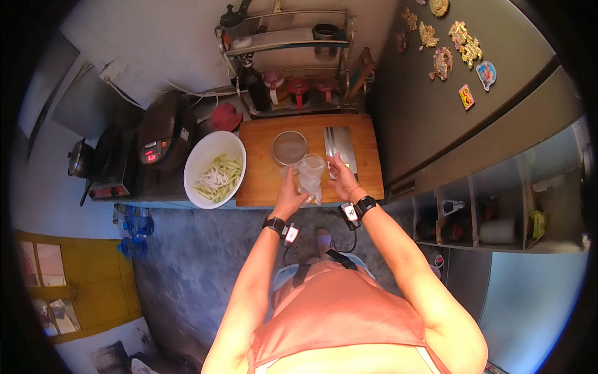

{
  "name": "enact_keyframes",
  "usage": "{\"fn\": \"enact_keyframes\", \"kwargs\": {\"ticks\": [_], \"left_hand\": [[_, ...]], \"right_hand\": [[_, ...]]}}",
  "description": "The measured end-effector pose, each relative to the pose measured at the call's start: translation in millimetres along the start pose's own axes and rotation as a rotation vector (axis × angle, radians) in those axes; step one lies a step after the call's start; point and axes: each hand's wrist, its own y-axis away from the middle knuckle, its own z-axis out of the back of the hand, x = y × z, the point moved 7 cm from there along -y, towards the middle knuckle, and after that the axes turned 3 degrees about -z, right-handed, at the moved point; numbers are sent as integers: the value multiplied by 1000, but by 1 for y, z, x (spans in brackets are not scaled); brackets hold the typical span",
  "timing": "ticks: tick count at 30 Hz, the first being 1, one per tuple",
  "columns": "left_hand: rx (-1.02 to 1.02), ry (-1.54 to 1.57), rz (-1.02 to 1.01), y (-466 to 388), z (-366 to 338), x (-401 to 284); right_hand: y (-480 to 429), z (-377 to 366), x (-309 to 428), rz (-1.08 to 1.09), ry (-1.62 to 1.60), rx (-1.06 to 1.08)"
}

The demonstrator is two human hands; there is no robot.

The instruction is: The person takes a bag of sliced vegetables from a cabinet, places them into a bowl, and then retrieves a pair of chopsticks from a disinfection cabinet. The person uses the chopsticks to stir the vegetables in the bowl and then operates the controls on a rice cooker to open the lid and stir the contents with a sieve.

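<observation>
A crumpled translucent plastic bag (310,174) is on the wooden cutting board (257,140) between my hands. My left hand (288,197) is at its left side, thumb against its lower part; whether the fingers grip it is unclear. To the right of the bag, my right hand (345,180) has its fingers apart and nothing visible in them. It overlaps the cleaver (340,140), whose broad metal blade lies flat on the board. Just beyond my left fingertips sits a round sieve or shallow dish (289,147) with a pale rim.
A white bowl (190,180) of pale green vegetable strips (222,177) stands left of the board. Further left are a rice cooker (161,131) and a stove (110,187). Behind is a rack (285,46) with jars and a bottle; a refrigerator (420,117) borders the right.
</observation>
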Motion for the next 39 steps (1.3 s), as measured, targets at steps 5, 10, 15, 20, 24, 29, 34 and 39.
{"fn": "enact_keyframes", "kwargs": {"ticks": [5,10,15,20,24,29,34,39], "left_hand": [[-1,147,286,29,40,21],[-72,205,484,59,78,47],[-168,295,463,75,71,43],[-142,291,498,81,62,37],[-47,688,654,78,51,25],[-77,1340,548,60,54,-11],[241,774,635,65,44,3],[121,114,350,90,31,45]], "right_hand": [[-7,22,1,8,38,-114],[-20,41,-18,-98,68,-254],[-34,35,-21,-164,161,-382],[-48,24,-16,-208,264,-420],[-60,30,-15,-269,262,-370],[-63,25,-15,-245,328,-425],[-66,32,-20,-308,363,-376],[-65,24,-18,-315,394,-391]]}}
